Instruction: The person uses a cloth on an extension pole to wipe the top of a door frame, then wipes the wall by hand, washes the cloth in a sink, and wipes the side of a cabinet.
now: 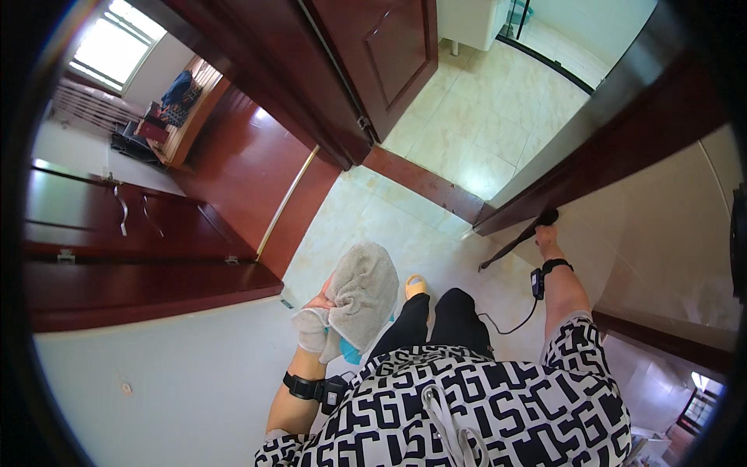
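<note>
My left hand (pixel 320 300) grips a bundled grey-beige cloth (pixel 363 292), which hangs over and around it; most of the fingers are hidden under the fabric. A bit of turquoise material (pixel 350 352) shows below the cloth. On the right, my right hand (pixel 547 234) is closed around the upper part of a long dark object (pixel 516 242), perhaps a folded umbrella or a stick, slanting down to the left beside the wall. Both wrists wear black straps with small devices, and a cable runs from the right one.
An open dark red door (pixel 391 46) leads to a tiled room past a raised threshold (pixel 429 181). Another dark red door (pixel 146 222) stands at left, near a red floor and a wooden bench (pixel 192 122) with bags. A yellow slipper (pixel 415 286) is on my foot.
</note>
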`<action>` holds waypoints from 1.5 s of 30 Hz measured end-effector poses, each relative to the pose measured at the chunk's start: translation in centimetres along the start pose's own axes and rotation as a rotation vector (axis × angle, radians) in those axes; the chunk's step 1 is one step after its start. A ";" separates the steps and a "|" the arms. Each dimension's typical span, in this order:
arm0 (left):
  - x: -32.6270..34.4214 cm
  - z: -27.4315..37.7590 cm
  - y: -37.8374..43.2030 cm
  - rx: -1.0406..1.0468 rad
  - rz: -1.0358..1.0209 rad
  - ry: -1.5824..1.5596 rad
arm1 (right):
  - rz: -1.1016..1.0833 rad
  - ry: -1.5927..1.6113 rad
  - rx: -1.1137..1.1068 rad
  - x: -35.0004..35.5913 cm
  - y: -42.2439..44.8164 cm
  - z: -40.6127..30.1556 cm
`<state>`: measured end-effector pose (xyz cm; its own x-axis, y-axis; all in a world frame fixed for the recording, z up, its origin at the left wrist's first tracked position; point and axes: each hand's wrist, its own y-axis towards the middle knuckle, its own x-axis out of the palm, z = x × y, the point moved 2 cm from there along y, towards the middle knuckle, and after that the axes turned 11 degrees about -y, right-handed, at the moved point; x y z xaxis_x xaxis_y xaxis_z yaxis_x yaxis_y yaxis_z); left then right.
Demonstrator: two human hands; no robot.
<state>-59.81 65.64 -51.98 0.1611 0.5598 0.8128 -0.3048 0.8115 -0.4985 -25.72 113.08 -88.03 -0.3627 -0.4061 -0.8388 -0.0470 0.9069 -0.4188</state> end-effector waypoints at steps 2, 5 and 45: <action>1.3 1.6 2.8 0.024 0.013 0.000 | -0.132 0.074 0.114 1.3 -0.4 -1.8; 4.0 2.7 5.6 0.061 0.025 -0.001 | -0.200 0.420 0.246 0.4 -3.4 -5.3; 21.0 25.2 53.1 -0.293 -0.228 0.148 | -0.670 0.158 0.087 2.4 -12.3 -27.3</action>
<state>-96.27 116.31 -53.76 0.3341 0.3602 0.8710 0.0318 0.9192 -0.3924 -51.42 104.03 -75.44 -0.4133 -0.8482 -0.3313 -0.2358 0.4511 -0.8607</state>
